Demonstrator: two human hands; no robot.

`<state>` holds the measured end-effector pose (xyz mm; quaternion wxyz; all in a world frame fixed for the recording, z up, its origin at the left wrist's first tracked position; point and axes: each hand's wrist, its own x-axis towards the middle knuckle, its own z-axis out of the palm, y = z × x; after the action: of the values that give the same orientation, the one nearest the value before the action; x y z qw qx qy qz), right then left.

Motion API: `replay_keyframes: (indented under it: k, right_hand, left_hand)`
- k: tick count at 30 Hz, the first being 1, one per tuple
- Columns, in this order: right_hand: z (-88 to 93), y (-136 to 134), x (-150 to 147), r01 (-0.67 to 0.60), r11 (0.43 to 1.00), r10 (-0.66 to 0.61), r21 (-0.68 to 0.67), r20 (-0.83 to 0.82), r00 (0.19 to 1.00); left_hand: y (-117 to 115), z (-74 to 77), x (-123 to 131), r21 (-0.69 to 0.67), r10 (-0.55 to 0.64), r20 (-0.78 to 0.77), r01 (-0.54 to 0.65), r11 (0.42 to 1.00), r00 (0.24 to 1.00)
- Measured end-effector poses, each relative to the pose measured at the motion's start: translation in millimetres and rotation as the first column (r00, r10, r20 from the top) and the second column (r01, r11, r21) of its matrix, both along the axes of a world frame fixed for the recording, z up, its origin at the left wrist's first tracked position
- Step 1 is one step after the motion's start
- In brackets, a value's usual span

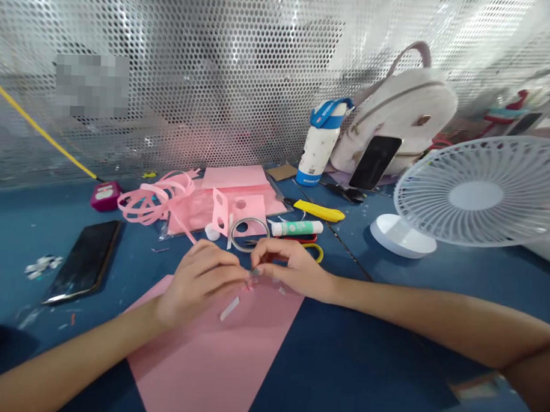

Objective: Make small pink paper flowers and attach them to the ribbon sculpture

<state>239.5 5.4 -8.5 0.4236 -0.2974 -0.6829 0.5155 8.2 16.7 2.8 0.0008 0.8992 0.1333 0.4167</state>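
Observation:
Both my hands meet over the far part of a pink paper sheet (219, 372). My left hand (198, 278) is closed, its fingertips pinched together beside those of my right hand (297, 271), which is pinched too. Something small and partly pinkish sits between the fingertips, blurred and mostly covered, so its kind is unclear. On the sheet below them lies a short white strip (229, 309). Just beyond my fingers are a roll of tape (233, 233), a glue stick (296, 228) and scissors with a yellow handle (319, 253).
Farther back lie coiled pink paper strips (155, 199), pink paper with round holes (252, 206) and a yellow cutter (320, 211). A phone (84, 262) rests at left. A bottle (321, 144), a backpack (402, 117) and a white fan (476, 195) stand toward the right.

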Motion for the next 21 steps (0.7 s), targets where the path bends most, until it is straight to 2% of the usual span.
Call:
replay_keyframes:
  k: [3, 6, 11, 15, 21]
  right_hand:
    - [2.8, 7.1, 6.3, 0.154, 0.978, -0.153, 0.140, -0.021, 0.988]
    - [1.2, 10.4, 9.8, 0.223, 0.956, -0.215, 0.193, -0.062, 0.975]
    - [-3.5, 3.6, 7.2, 0.177, 0.948, -0.180, 0.264, -0.013, 0.984]
    - [-4.7, 1.4, 6.5, 0.171, 0.944, -0.176, 0.281, -0.008, 0.984]
    - [-4.5, 3.9, 7.1, 0.152, 0.957, -0.158, 0.245, 0.002, 0.987]
  left_hand:
    - [-0.7, -2.4, 0.5, -0.164, 0.107, 0.035, -0.100, 0.981, 0.994]
    - [1.2, -4.6, 0.3, -0.285, 0.152, 0.004, -0.145, 0.948, 0.988]
    - [3.8, -6.4, -0.8, -0.275, 0.075, -0.155, -0.116, 0.955, 0.985]
    - [1.2, -7.0, 0.8, -0.294, 0.075, -0.287, -0.162, 0.942, 0.955]
    - [-1.0, -6.5, 3.7, -0.359, 0.041, -0.333, -0.167, 0.918, 0.942]
